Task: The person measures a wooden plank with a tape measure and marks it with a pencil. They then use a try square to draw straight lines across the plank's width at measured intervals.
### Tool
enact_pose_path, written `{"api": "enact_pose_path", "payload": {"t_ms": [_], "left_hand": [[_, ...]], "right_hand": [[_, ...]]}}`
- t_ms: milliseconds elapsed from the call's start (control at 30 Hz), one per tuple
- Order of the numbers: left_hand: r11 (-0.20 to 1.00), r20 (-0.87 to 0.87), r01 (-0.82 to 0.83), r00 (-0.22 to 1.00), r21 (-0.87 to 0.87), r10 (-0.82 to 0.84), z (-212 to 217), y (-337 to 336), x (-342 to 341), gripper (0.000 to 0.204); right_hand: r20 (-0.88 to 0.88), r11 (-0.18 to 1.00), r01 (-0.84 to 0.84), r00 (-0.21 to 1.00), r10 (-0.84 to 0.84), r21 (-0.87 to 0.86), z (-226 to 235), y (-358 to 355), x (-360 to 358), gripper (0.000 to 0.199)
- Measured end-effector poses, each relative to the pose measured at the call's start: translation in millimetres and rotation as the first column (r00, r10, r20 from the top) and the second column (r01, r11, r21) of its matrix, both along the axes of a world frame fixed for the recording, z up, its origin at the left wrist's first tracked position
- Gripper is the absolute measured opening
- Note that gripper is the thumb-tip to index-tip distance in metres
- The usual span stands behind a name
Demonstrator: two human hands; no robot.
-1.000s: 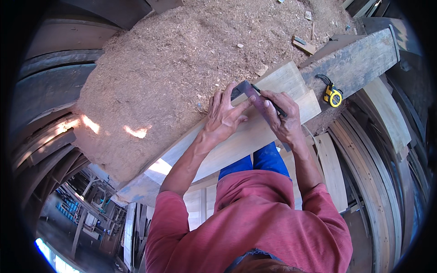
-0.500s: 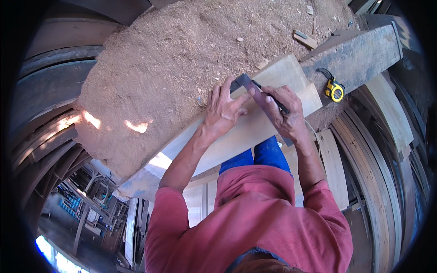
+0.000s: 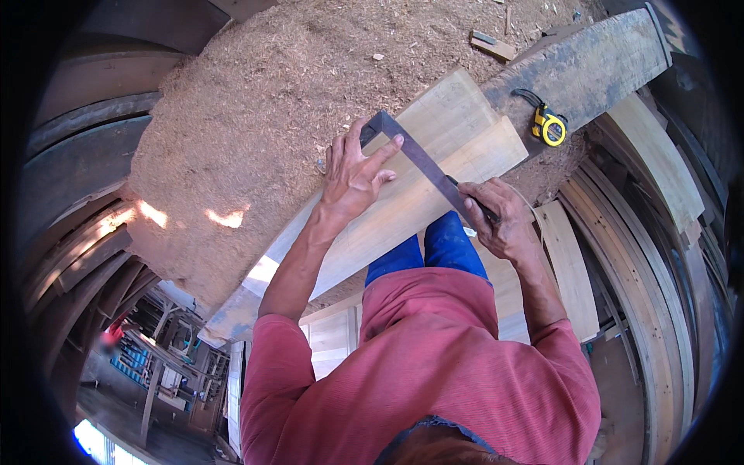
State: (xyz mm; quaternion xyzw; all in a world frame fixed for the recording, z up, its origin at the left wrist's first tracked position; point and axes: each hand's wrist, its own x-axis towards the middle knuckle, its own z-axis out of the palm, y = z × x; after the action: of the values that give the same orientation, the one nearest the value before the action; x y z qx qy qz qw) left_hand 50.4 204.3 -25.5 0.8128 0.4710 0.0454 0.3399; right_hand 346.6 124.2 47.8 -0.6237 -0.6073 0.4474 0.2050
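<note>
A pale wooden board (image 3: 364, 240) lies slantwise in front of me on a thicker plank, a second light board (image 3: 453, 97) along its far side. Across them rests a dark carpenter's square (image 3: 425, 164), its corner at the far edge. My left hand (image 3: 353, 177) holds the square near that corner, index fingertip pressed on the blade and the other fingers at the far-side arm. In my right hand (image 3: 500, 215) a slim black pen (image 3: 484, 208) is gripped, its tip beside the blade near the board's near edge.
A yellow and black tape measure (image 3: 549, 128) with a strap sits on the weathered plank (image 3: 589, 66) at the right. Sawdust (image 3: 248, 116) covers the ground beyond. A small wood offcut (image 3: 493, 46) lies there. Stacked boards (image 3: 632, 256) stand along the right, more timber (image 3: 85, 167) at the left.
My right hand with the pen has moved along the square's blade, from near its corner toward me. My left hand stays on the square. The whole view has shifted slightly.
</note>
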Motion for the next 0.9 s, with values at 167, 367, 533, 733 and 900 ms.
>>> {"api": "enact_pose_path", "payload": {"t_ms": [167, 367, 533, 733, 900], "left_hand": [[1.000, -0.016, 0.004, 1.000, -0.025, -0.004, 2, 1, 1, 0.076], [0.998, -0.029, 0.004, 1.000, -0.059, -0.006, 3, 3, 0, 0.074], [0.998, -0.059, 0.003, 0.998, -0.057, -0.006, 1, 1, 0, 0.070], [0.996, 0.003, -0.088, 0.996, -0.013, 0.088, 14, -3, 1, 0.065], [0.953, 0.194, -0.272, 0.936, -0.132, 0.294, 46, -71, 12, 0.067]], "right_hand": [[0.023, 0.999, -0.030, 0.999, 0.030, -0.018, -3, -10, 7, 0.018], [-0.040, 1.000, 0.025, 0.999, -0.025, 0.000, -6, -10, 1, 0.012], [-0.090, 0.993, 0.074, 0.992, -0.083, -0.096, 31, -22, 13, 0.010], [-0.132, 0.998, 0.059, 0.990, -0.054, 0.032, 31, -46, -29, 0.012], [-0.132, 0.905, 0.242, 0.944, -0.304, -0.349, 19, -78, -89, 0.026]]}}
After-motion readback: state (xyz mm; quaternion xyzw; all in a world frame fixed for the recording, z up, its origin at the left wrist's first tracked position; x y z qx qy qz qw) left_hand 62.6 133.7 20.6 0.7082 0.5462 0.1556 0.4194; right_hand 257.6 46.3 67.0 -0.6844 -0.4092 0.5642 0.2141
